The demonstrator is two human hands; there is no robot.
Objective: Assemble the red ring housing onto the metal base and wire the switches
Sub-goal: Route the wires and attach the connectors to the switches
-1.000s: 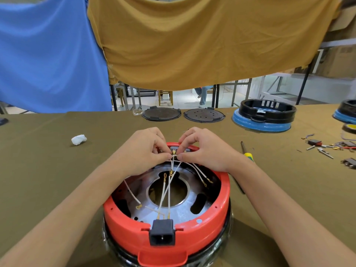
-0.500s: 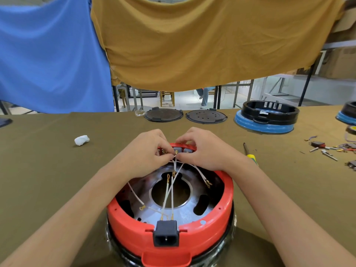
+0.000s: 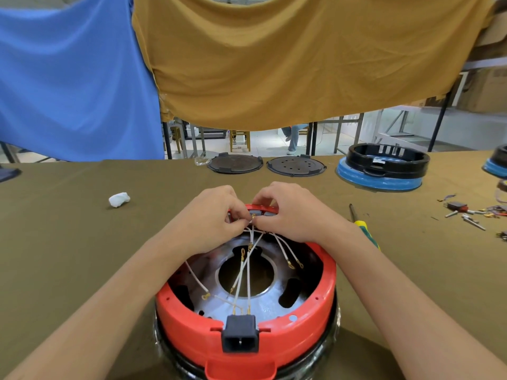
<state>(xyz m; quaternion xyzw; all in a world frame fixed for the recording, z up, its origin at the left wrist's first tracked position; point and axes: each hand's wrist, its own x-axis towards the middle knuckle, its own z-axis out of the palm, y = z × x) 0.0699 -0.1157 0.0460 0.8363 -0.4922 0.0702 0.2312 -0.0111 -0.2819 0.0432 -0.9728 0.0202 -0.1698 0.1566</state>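
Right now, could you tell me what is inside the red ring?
Inside the red ring lies the metal base with its round centre hole, crossed by white wires with gold terminals. Both hands cover the far switches, hiding their connections.

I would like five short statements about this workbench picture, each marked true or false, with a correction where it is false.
1. Both hands work at the far side of the red ring housing. True: the left hand and the right hand pinch the white wires there.
2. The black power socket sits on the near side of the housing. True.
3. The screwdriver lies left of the housing. False: it lies on the right, beside the right forearm.
4. The black ring at the back rests on a red base. False: its base is blue.
5. A white wad lies on the cloth to the left. True.
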